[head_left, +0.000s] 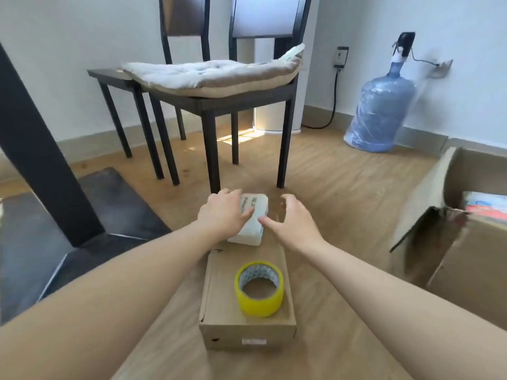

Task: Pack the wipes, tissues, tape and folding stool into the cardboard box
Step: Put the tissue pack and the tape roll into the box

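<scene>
A white soft pack with grey print [253, 218] lies on the wooden floor in front of me. My left hand [223, 212] rests on its left side with fingers over the top. Just right of the pack, my right hand [290, 218] hovers with fingers spread, not touching it. A yellow tape roll [259, 287] stands on a small closed cardboard box [219, 305] nearer to me. The large open cardboard box [450, 209] stands at the right; a colourful packet [485, 204] lies inside it.
Two dark chairs [208, 100] with a grey cushion [214, 74] stand beyond the pack. A blue water bottle [381, 111] leans by the right wall. A dark table leg [41, 149] and a dark mat [82, 229] are at the left.
</scene>
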